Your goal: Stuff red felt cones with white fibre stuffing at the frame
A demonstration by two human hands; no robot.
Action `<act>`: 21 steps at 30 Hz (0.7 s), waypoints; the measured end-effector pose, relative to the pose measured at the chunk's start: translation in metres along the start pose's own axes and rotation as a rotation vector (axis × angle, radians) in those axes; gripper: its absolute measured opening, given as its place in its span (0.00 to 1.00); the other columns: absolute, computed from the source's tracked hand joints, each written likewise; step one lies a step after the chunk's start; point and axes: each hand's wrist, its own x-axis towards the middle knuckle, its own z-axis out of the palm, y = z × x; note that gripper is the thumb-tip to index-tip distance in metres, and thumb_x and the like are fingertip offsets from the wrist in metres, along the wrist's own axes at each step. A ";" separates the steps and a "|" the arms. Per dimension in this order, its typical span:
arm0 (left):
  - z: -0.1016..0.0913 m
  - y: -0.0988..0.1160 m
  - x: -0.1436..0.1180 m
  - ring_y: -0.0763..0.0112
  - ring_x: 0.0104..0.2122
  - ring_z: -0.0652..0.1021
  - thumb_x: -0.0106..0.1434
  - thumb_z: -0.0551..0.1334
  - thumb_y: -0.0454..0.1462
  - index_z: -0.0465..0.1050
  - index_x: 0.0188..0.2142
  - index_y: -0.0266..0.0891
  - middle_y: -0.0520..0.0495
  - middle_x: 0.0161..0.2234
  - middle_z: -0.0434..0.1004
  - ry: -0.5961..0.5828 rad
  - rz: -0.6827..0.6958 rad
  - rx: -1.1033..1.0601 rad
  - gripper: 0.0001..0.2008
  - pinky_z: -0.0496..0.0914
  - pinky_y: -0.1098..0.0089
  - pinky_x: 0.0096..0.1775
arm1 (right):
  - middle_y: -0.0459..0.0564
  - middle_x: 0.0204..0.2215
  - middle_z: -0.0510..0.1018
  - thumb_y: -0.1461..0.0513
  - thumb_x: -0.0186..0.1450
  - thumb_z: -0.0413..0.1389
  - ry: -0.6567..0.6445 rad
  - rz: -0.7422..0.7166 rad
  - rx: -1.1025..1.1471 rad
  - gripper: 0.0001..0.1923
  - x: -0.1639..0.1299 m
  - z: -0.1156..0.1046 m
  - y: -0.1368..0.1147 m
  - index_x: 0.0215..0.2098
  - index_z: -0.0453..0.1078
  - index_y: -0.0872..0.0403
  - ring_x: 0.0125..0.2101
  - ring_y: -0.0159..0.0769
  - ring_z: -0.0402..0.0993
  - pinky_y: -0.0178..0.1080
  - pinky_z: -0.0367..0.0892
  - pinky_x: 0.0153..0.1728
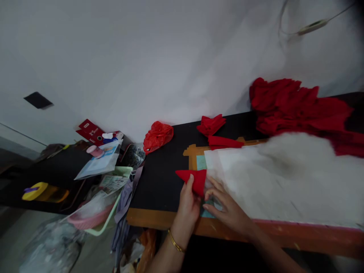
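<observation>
Low centre of frame, your left hand (188, 203) pinches the red fabric piece (193, 179) at the black table (162, 182) edge, your right hand (227, 210) rests fingers-spread on the white sheet (270, 182) beside it; further back, a red fabric pile (295, 106) upper right.

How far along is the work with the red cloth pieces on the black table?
Looks done: two folded red pieces and lie on the table beyond the hands. In hand: the left hand pinches a pointed red piece, and the right hand rests beside it at the edge of the translucent sheet. Probably left: the large red cloth pile at the far right.
</observation>
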 end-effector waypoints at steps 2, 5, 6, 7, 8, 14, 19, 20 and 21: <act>-0.001 0.003 0.002 0.60 0.41 0.80 0.57 0.68 0.42 0.75 0.44 0.33 0.38 0.43 0.81 0.012 -0.033 -0.024 0.19 0.71 0.63 0.48 | 0.56 0.61 0.64 0.59 0.65 0.56 0.082 -0.036 -0.001 0.09 -0.003 -0.003 0.003 0.43 0.67 0.49 0.65 0.48 0.54 0.54 0.63 0.57; 0.000 0.007 0.002 0.60 0.43 0.80 0.58 0.67 0.42 0.75 0.45 0.32 0.38 0.44 0.80 0.033 -0.079 -0.082 0.19 0.71 0.62 0.50 | 0.58 0.58 0.67 0.62 0.66 0.54 0.282 -0.137 -0.037 0.12 -0.004 -0.007 0.008 0.49 0.64 0.49 0.54 0.44 0.69 0.45 0.73 0.44; 0.001 0.008 0.001 0.60 0.43 0.80 0.58 0.67 0.41 0.74 0.46 0.32 0.38 0.45 0.80 0.036 -0.089 -0.097 0.19 0.71 0.62 0.51 | 0.58 0.56 0.69 0.63 0.67 0.53 0.346 -0.171 -0.080 0.13 -0.004 -0.008 0.008 0.50 0.64 0.49 0.52 0.43 0.71 0.43 0.74 0.42; 0.002 0.008 0.001 0.60 0.43 0.80 0.57 0.68 0.41 0.74 0.47 0.32 0.38 0.45 0.80 0.031 -0.089 -0.107 0.20 0.70 0.61 0.51 | 0.58 0.54 0.70 0.63 0.67 0.53 0.386 -0.206 -0.141 0.15 -0.003 -0.009 0.008 0.52 0.64 0.50 0.50 0.43 0.71 0.43 0.74 0.42; 0.003 0.007 -0.001 0.60 0.43 0.80 0.56 0.68 0.41 0.73 0.48 0.33 0.38 0.45 0.80 0.020 -0.075 -0.109 0.21 0.70 0.61 0.51 | 0.58 0.53 0.71 0.64 0.67 0.53 0.398 -0.246 -0.213 0.15 -0.001 -0.008 0.008 0.52 0.65 0.50 0.50 0.43 0.71 0.45 0.74 0.43; 0.005 -0.012 -0.016 0.61 0.43 0.80 0.54 0.71 0.40 0.72 0.49 0.35 0.39 0.43 0.80 -0.058 0.109 0.079 0.24 0.70 0.64 0.49 | 0.53 0.37 0.80 0.70 0.66 0.49 0.303 -0.536 -0.400 0.14 0.008 0.016 0.017 0.42 0.74 0.53 0.43 0.43 0.76 0.47 0.76 0.43; 0.005 -0.023 -0.023 0.61 0.45 0.79 0.53 0.71 0.40 0.68 0.54 0.38 0.41 0.44 0.80 -0.026 0.158 0.150 0.29 0.69 0.63 0.50 | 0.53 0.40 0.81 0.70 0.64 0.47 0.341 -0.387 -0.169 0.19 0.005 0.028 0.023 0.48 0.74 0.51 0.45 0.45 0.77 0.49 0.76 0.45; 0.004 -0.021 -0.023 0.60 0.46 0.79 0.54 0.71 0.41 0.68 0.54 0.38 0.41 0.45 0.80 -0.030 0.156 0.127 0.29 0.69 0.63 0.51 | 0.53 0.41 0.81 0.69 0.65 0.48 0.320 -0.337 -0.114 0.18 0.004 0.025 0.020 0.48 0.74 0.51 0.46 0.45 0.77 0.50 0.74 0.47; 0.003 -0.018 -0.022 0.59 0.47 0.78 0.55 0.70 0.44 0.69 0.53 0.38 0.40 0.46 0.80 -0.040 0.139 0.097 0.28 0.68 0.62 0.52 | 0.53 0.43 0.81 0.67 0.66 0.48 0.280 -0.275 -0.049 0.17 0.004 0.021 0.015 0.48 0.74 0.51 0.48 0.46 0.76 0.51 0.73 0.48</act>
